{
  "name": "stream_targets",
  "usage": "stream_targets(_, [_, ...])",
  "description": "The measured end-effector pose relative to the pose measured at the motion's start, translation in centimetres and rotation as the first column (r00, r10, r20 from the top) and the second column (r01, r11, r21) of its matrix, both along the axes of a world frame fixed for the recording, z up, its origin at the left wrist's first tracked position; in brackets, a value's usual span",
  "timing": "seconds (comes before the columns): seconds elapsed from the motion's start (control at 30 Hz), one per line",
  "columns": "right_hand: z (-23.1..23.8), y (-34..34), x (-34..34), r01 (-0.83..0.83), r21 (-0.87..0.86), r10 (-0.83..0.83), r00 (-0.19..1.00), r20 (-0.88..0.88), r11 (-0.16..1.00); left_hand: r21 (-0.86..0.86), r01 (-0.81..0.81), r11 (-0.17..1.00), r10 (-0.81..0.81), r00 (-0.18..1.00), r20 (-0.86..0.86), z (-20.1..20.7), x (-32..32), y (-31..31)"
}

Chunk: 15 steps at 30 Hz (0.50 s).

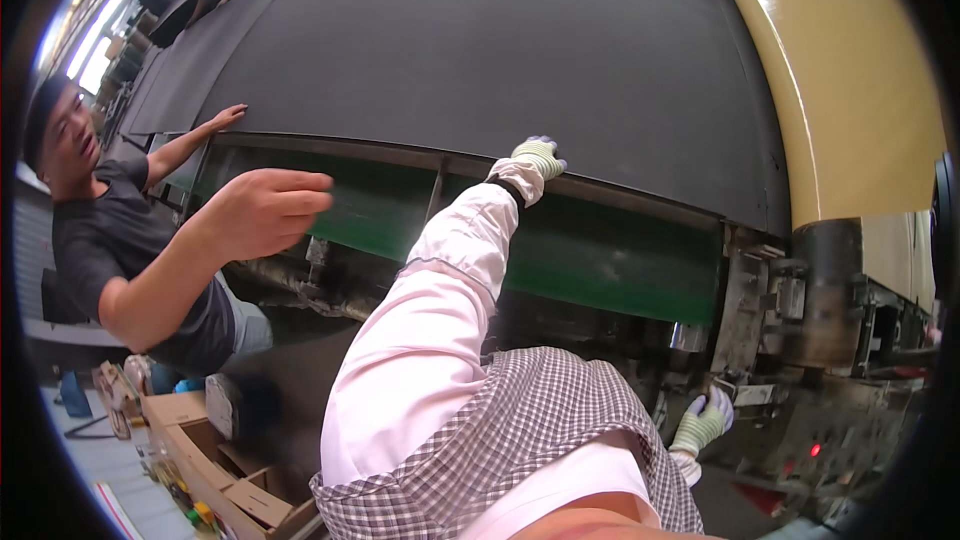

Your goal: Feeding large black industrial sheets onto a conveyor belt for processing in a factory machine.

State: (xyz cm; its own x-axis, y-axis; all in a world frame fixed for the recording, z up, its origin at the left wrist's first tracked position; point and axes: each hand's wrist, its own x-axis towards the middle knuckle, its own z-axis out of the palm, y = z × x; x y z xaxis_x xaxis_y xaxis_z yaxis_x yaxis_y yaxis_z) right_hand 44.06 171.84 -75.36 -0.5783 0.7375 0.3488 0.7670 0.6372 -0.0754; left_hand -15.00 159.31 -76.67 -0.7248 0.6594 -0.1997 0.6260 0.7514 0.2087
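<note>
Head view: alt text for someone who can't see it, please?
A person's gloved left hand is at the near edge of a wide dark sheet; the gloved right hand is low beside machinery. A co-worker stands at left, yellow material at right.

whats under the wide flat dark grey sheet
Below the near edge of the wide flat dark grey sheet, a long dark green surface and a narrow metal strut show. Whatever lies farther back beneath is covered by the sheet.
</note>
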Motion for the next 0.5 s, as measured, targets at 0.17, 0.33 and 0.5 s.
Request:
stream_targets(0.17, [3.4,-0.8,0.3,0.288,-0.095,-0.298,0.947,-0.119,0.953,0.016,0.105,0.994,-0.106,0.989,0.103,3.0,2.5,1.8])
stream_targets(0.33, [2.5,10.9,4.3,0.518,-0.112,-0.521,0.774,-0.361,0.848,0.289,-0.087,0.953,-0.03,0.926,0.377,3.7,-1.2,4.4])
stream_targets(0.5, [-3.7,17.6,16.7,0.736,-0.102,-0.701,0.579,-0.417,0.669,0.183,-0.041,0.982,-0.033,0.922,0.386,-6.0,-8.3,8.4])
